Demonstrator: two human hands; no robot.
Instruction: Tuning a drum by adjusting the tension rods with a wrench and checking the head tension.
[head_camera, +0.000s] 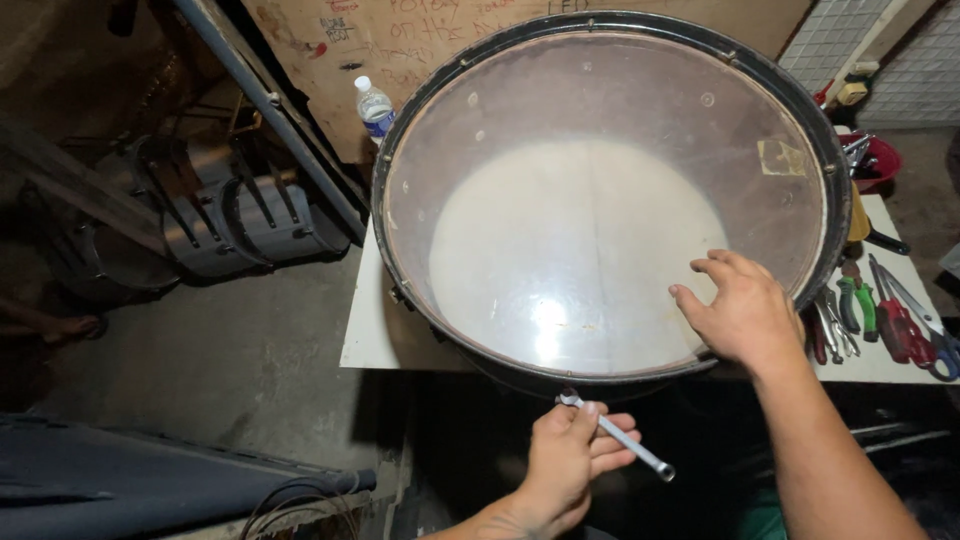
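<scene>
Now tightening: left hand (565, 455) grasping drum key (617, 436) at drum (600, 200) rim; right hand (745, 310) flat, released, steadying drumhead. Next probably calls for steady turning.

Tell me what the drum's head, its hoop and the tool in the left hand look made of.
Drum head: clear plastic film, likely; glossy glare, inside visible through it.
Hoop: black-painted metal, probably; thin, chipped rim.
Wrench in left hand: bright steel, silvery shine.

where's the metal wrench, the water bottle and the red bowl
metal wrench (622, 437), head view, on the bare shaft past the left hand (565, 460) that holds it
water bottle (375, 108), head view, on its upper body below the cap
red bowl (884, 163), head view, on its right rim
</scene>
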